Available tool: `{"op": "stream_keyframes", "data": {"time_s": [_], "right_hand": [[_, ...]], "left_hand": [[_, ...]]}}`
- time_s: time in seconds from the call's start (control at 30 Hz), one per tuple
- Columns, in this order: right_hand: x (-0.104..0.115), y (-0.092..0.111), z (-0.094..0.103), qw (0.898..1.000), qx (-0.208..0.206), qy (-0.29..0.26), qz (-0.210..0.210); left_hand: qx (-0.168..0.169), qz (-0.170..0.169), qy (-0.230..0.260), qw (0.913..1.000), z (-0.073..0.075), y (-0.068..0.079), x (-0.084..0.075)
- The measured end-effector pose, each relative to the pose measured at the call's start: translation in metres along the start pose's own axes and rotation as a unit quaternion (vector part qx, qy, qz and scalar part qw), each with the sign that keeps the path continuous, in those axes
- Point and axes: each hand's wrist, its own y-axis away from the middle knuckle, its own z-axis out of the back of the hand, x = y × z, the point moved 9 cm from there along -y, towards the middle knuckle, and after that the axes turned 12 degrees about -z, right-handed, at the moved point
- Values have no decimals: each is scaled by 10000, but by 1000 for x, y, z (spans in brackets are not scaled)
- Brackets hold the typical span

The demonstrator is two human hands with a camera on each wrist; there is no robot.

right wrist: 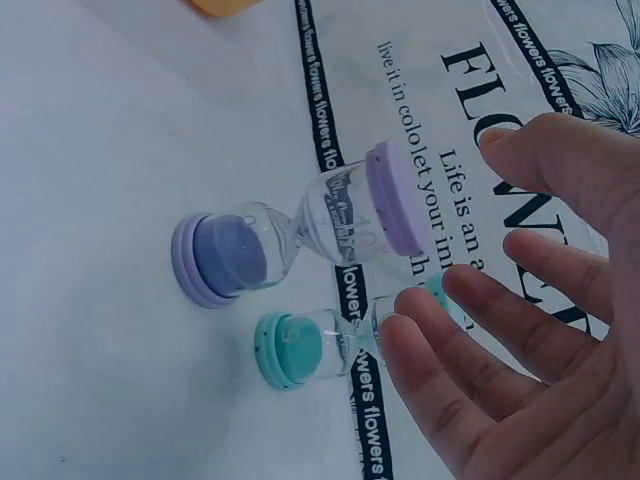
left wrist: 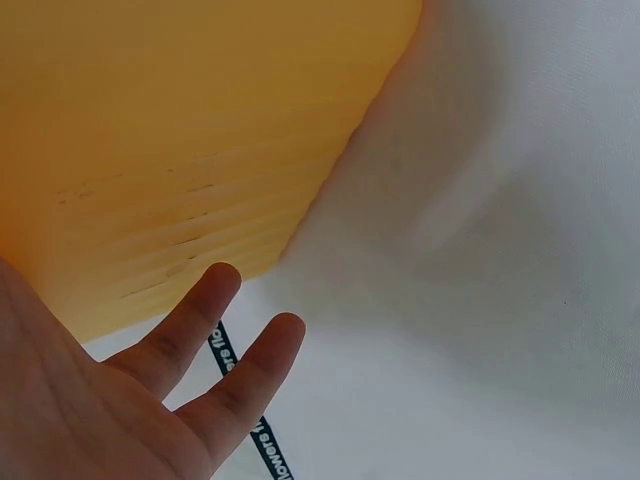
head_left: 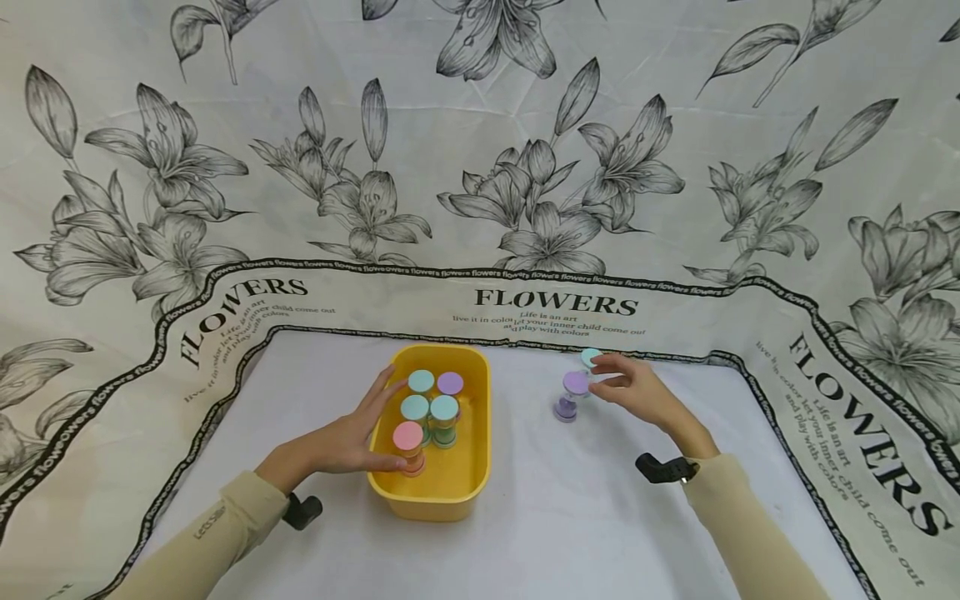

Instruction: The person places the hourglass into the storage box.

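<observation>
My left hand (head_left: 341,437) lies along the left side of a yellow bin (head_left: 480,433), thumb and fingertips at its rim. The left wrist view shows two of its fingers straight beside the bin's outer wall (left wrist: 200,130). A pink-capped hourglass (head_left: 408,437) stands in the bin close to that thumb. My right hand (head_left: 637,392), fingers spread and slightly bent, is beside a purple hourglass (right wrist: 230,255) on the cloth. Its fingertips overlap a teal hourglass (right wrist: 298,350) just behind the purple one. Both stand upright with sand in their lower bulbs.
Several more hourglasses stand in the bin, with teal caps (head_left: 444,408) and a purple cap (head_left: 450,382). White cloth (head_left: 555,500) covers the table. A flower-printed cloth (head_left: 510,208) rises behind it and along the sides.
</observation>
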Motion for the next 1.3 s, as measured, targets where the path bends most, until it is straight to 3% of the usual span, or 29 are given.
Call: {"op": "stream_keyframes", "data": {"time_s": [0.3, 0.77, 1.07, 1.3], "right_hand": [[-15, -8, -18, 9987, -326, 360, -135], [-19, -16, -28, 9971, -573, 255, -429], [-10, -18, -34, 9963, -544, 460, -490], [15, -16, -36, 9969, -528, 580, -69]], "left_hand": [[-36, -30, -7, 10000, 0, 0, 0], [-78, -58, 23, 10000, -2, 0, 3], [-84, -104, 79, 9999, -1, 1, 2], [-79, -202, 143, 9997, 1, 0, -2]]}}
